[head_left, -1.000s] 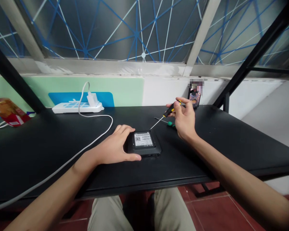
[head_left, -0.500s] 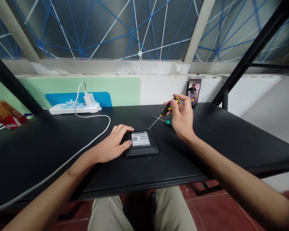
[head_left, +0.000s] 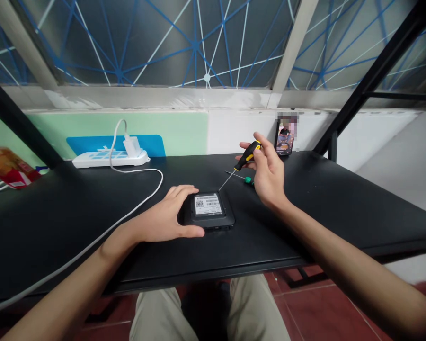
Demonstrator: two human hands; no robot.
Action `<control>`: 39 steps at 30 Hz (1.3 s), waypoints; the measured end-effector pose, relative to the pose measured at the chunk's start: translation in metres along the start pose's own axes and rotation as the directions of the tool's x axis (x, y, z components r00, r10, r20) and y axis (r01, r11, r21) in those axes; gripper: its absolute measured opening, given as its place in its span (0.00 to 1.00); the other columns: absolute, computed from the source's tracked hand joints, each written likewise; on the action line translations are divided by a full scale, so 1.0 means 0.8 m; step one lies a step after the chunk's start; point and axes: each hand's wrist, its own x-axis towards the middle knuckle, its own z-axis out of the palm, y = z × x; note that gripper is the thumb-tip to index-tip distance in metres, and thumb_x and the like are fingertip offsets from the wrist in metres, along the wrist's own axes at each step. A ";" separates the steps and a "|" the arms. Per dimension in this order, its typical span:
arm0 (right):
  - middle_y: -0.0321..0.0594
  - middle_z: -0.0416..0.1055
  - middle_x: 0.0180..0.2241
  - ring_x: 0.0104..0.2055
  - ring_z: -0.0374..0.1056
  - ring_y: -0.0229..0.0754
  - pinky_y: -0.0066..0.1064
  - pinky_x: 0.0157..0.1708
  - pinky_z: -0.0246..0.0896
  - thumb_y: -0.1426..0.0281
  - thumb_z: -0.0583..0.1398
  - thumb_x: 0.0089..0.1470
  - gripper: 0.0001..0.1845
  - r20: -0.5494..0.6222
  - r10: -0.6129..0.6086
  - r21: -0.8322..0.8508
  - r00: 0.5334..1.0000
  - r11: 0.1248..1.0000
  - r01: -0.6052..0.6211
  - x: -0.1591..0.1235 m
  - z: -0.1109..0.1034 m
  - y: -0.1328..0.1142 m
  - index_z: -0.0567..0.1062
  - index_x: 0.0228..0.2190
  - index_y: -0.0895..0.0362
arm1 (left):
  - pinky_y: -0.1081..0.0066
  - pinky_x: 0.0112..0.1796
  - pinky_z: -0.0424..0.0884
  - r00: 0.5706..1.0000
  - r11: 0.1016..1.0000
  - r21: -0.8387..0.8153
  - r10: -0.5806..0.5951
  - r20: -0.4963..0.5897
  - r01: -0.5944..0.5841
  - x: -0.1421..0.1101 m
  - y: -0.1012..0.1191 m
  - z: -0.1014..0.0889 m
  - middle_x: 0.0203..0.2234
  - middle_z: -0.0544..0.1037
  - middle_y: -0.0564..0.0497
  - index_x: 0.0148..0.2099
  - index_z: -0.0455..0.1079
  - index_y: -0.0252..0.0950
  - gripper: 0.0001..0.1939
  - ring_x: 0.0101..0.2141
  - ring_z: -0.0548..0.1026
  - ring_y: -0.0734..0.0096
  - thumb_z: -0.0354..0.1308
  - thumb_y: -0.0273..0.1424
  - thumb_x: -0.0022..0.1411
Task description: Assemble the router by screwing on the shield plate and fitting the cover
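Note:
A flat black electronic box (head_left: 227,219) lies on the table, with a white printed label on its upward face. My left hand (head_left: 166,215) grips its left side, thumb along the front edge and fingers at the back edge. In my right hand (head_left: 268,173) is a black-and-yellow screwdriver (head_left: 247,156), held at a slant with the thumb and fingers around the handle. Its tip touches the box near the back right corner. Behind it on the table lies a second screwdriver with a green handle (head_left: 248,180), partly hidden by my right hand.
A white power strip (head_left: 110,158) with a plugged-in charger (head_left: 132,147) stands at the back left. From it a white cable (head_left: 142,204) runs across the black table (head_left: 326,203). A phone (head_left: 284,136) leans on the wall, and a red-and-orange packet (head_left: 12,168) sits far left.
My left thumb has moved from the label's left side down to the box's front edge. The right fingers have shifted on the handle, while the screwdriver tip stays at the same corner.

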 end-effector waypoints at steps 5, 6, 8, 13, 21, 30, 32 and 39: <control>0.41 0.74 0.53 0.42 0.77 0.43 0.42 0.42 0.78 0.59 0.55 0.64 0.25 0.008 0.029 0.083 1.000 0.996 -0.030 -0.001 0.002 0.000 0.65 0.61 0.44 | 0.45 0.64 0.57 1.000 1.000 -0.002 0.022 -0.001 -0.022 0.001 -0.001 -0.001 0.66 0.59 0.38 0.67 0.55 0.40 0.49 0.66 0.57 0.43 0.69 0.53 0.50; 0.41 0.74 0.52 0.41 0.77 0.42 0.42 0.42 0.78 0.58 0.55 0.63 0.25 0.013 0.027 0.072 1.000 0.997 -0.028 0.000 0.003 -0.001 0.65 0.61 0.44 | 0.45 0.64 0.57 1.000 1.000 0.000 0.029 -0.006 -0.029 0.001 -0.001 -0.001 0.65 0.60 0.39 0.67 0.56 0.40 0.49 0.66 0.58 0.43 0.69 0.53 0.50; 0.40 0.74 0.49 0.38 0.76 0.42 0.43 0.42 0.77 0.57 0.57 0.62 0.26 0.021 0.010 0.035 1.000 0.999 -0.011 0.001 0.002 -0.001 0.66 0.60 0.43 | 0.45 0.64 0.58 0.999 0.999 0.005 0.039 -0.010 -0.039 0.001 -0.002 0.000 0.65 0.61 0.39 0.67 0.56 0.40 0.48 0.65 0.58 0.43 0.70 0.52 0.50; 0.37 0.71 0.36 0.31 0.71 0.41 0.39 0.32 0.76 0.54 0.62 0.58 0.24 -0.002 -0.064 -0.073 0.998 0.995 0.063 0.004 0.000 0.004 0.70 0.55 0.42 | 0.43 0.64 0.58 0.999 0.999 0.015 0.050 -0.015 -0.050 0.001 -0.003 0.000 0.65 0.61 0.40 0.67 0.56 0.42 0.47 0.65 0.59 0.43 0.70 0.51 0.51; 0.43 0.73 0.50 0.41 0.78 0.44 0.40 0.38 0.78 0.54 0.54 0.64 0.20 -0.007 0.065 0.061 0.998 0.996 -0.064 0.006 -0.001 0.009 0.68 0.54 0.45 | 0.46 0.65 0.57 0.999 0.999 0.019 0.045 0.016 -0.045 0.000 -0.004 -0.001 0.66 0.59 0.39 0.69 0.53 0.40 0.48 0.66 0.57 0.45 0.68 0.51 0.53; 0.40 0.73 0.45 0.35 0.77 0.42 0.39 0.35 0.78 0.56 0.57 0.62 0.23 -0.001 0.062 0.013 0.998 0.998 -0.062 0.009 -0.003 0.016 0.67 0.58 0.44 | 0.46 0.65 0.57 0.998 0.995 0.065 0.069 0.010 -0.069 0.000 -0.006 0.000 0.66 0.59 0.38 0.69 0.54 0.39 0.47 0.66 0.57 0.44 0.67 0.52 0.55; 0.39 0.72 0.41 0.29 0.74 0.39 0.37 0.30 0.76 0.56 0.60 0.60 0.26 -0.005 0.026 -0.059 1.000 0.998 -0.026 0.010 -0.004 0.016 0.67 0.59 0.43 | 0.46 0.65 0.57 0.997 0.994 0.078 0.076 0.008 -0.077 0.000 -0.006 0.000 0.66 0.59 0.38 0.69 0.54 0.37 0.47 0.66 0.57 0.45 0.66 0.52 0.55; 0.41 0.72 0.41 0.35 0.75 0.42 0.37 0.30 0.77 0.53 0.55 0.63 0.25 -0.001 0.005 -0.114 1.000 0.993 -0.005 0.010 -0.004 0.017 0.67 0.59 0.43 | 0.45 0.64 0.57 0.996 0.991 0.095 0.090 0.009 -0.090 0.001 -0.006 -0.001 0.65 0.60 0.37 0.68 0.54 0.36 0.48 0.64 0.58 0.45 0.66 0.55 0.55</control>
